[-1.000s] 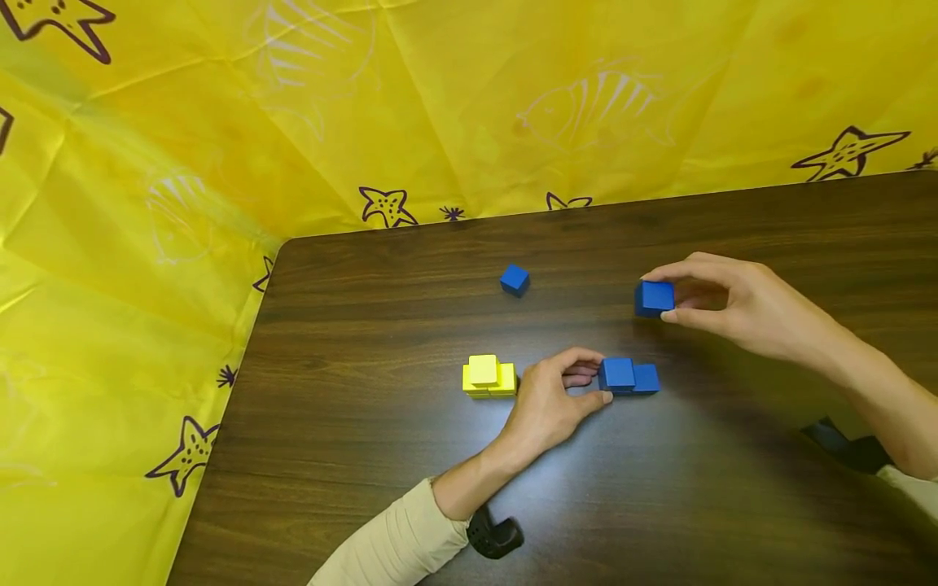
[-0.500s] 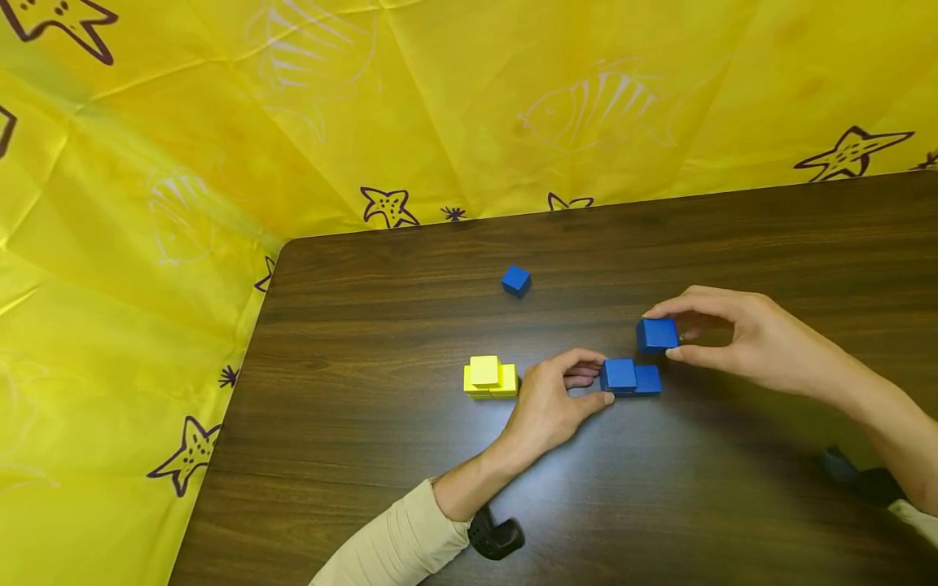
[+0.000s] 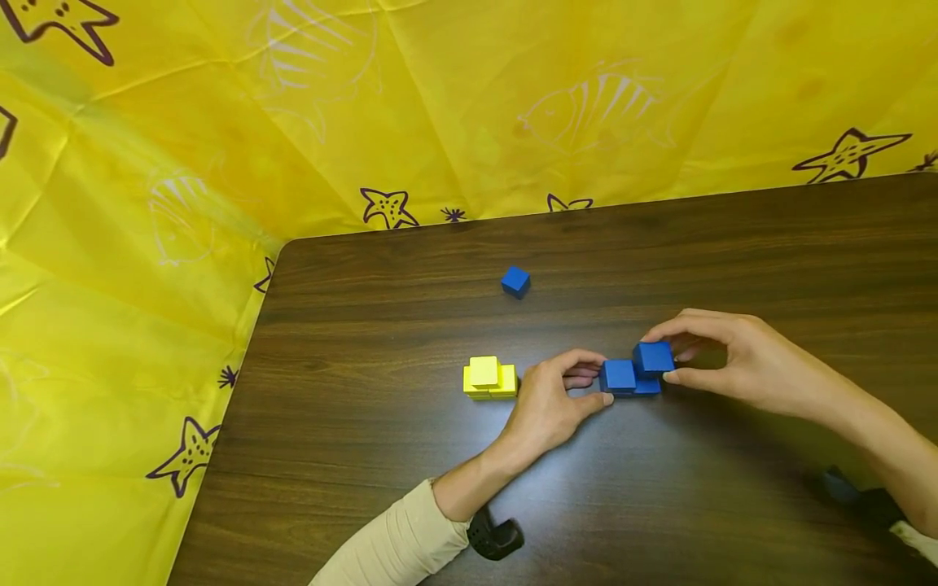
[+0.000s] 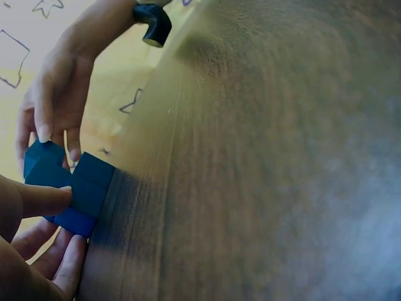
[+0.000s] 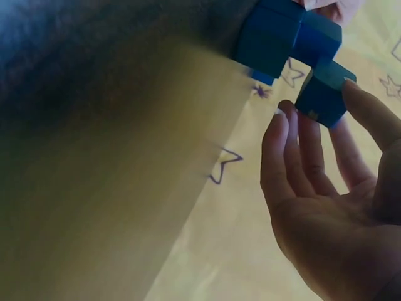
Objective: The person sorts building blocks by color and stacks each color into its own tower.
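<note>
In the head view my right hand (image 3: pixel 733 358) pinches a blue cube (image 3: pixel 654 358) between thumb and fingers, just above the right end of a small blue block stack (image 3: pixel 619 375). A gap shows under part of this cube (image 5: pixel 324 94) in the right wrist view. My left hand (image 3: pixel 550 399) grips the left end of the stack, thumb in front and fingers behind. In the left wrist view its thumb (image 4: pixel 53 199) lies across the blue blocks (image 4: pixel 88 194). The stack has a lower row with one cube on top at its left.
Left of my left hand stands a yellow block stack (image 3: pixel 484 373), close to the wrist side of the hand. A single blue cube (image 3: pixel 516 282) lies farther back on the dark wooden table (image 3: pixel 352 325). Behind the table hangs a yellow patterned cloth (image 3: pixel 469 106).
My right hand has brought its blue cube toward me and down, from behind the blue stack to over its right end. The left hand has stayed at the stack.
</note>
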Demonstrator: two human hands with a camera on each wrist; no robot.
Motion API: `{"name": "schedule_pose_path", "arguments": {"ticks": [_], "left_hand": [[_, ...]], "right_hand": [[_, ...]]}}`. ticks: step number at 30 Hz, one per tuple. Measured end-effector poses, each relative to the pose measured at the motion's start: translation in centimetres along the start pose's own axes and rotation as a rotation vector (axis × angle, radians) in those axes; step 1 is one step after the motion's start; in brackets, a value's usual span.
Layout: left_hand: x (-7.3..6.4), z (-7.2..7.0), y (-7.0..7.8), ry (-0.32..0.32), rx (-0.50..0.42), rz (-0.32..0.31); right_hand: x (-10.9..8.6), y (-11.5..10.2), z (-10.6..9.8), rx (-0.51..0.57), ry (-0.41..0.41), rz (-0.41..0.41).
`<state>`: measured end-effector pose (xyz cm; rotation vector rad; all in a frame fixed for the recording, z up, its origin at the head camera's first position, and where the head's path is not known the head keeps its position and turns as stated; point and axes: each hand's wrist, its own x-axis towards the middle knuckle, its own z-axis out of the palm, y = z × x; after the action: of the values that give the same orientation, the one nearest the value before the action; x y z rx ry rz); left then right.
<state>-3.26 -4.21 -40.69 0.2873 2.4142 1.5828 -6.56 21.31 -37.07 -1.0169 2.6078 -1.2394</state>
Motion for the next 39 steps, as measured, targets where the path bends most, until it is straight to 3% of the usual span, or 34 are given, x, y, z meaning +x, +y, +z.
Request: {"name": "schedule_pose_path", "arguments": {"ticks": [22, 39], "left_hand": [[0.0, 0.0, 0.0, 0.007, -0.005, 0.007], [0.1, 0.0, 0.0, -0.004, -0.001, 0.006]], "right_hand": [[-0.4, 0.2, 1.2, 0.041, -0.024, 0.04], [-0.6, 0.1, 1.4, 0.006, -0.025, 0.05]]}}
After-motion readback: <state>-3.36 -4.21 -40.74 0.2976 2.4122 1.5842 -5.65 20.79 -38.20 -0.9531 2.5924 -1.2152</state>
